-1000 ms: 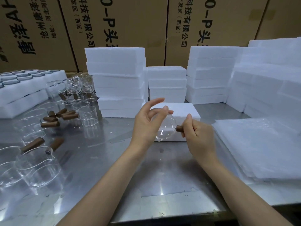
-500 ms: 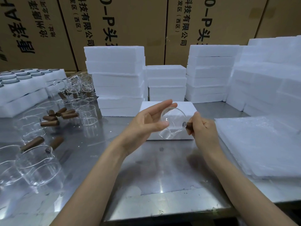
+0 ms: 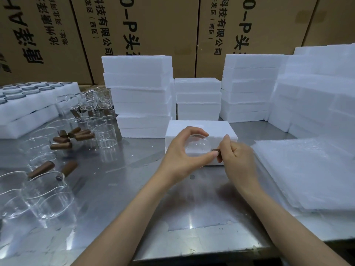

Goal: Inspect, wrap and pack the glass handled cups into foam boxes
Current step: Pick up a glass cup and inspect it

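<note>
I hold a clear glass cup (image 3: 197,146) with a brown wooden handle above the metal table, in front of a white foam box (image 3: 199,127). My left hand (image 3: 182,152) curls round the cup's body, thumb and fingers circling it. My right hand (image 3: 236,156) pinches the handle at the cup's right side. Several more glass handled cups (image 3: 48,191) stand and lie on the left of the table.
Stacks of white foam boxes (image 3: 138,95) stand behind, and more (image 3: 249,87) rise at the right. A pile of white foam wrap sheets (image 3: 311,173) lies at the right. Foam trays holding glasses (image 3: 28,104) sit far left. Cardboard cartons (image 3: 153,25) form the back wall.
My left hand has gone from open fingers beside the cup to curling round its body. The cup has turned in my hands and sits a little lower over the foam box.
</note>
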